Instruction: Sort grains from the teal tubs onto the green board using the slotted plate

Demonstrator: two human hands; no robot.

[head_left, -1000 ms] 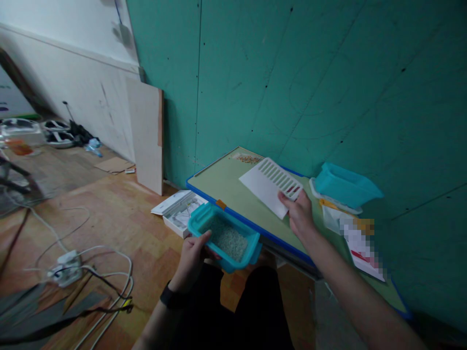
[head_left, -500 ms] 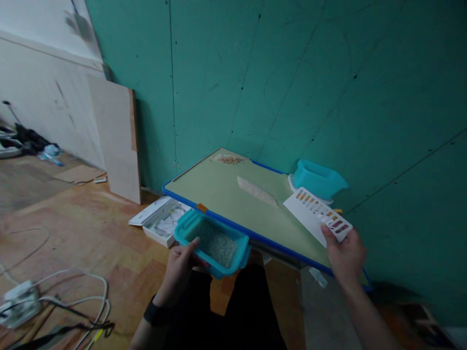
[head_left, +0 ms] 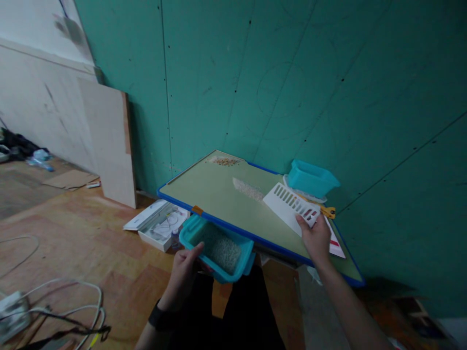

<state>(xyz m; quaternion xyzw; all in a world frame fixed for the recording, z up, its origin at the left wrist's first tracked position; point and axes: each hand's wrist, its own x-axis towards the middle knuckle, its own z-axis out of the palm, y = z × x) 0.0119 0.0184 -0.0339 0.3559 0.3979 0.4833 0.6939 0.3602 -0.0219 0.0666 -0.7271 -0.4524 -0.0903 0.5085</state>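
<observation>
On the table [head_left: 204, 192], our strip of pale grain [head_left: 248, 189] lies at 10 o'clock from the right hand [head_left: 316, 238], running 10-to-4; that hand's nearer, gripping our slotted white card [head_left: 286, 210], left hand [head_left: 185, 265] holding the near blue tub [head_left: 245, 260]

A strip of grain [head_left: 248, 189] lies left of the sheet [head_left: 281, 210] in my right fingers [head_left: 302, 224]; a tub [head_left: 313, 177] stands behind the sheet.

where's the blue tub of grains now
In the head view, the blue tub of grains is at lower centre, in the left hand beside the blue-edged table.
</observation>
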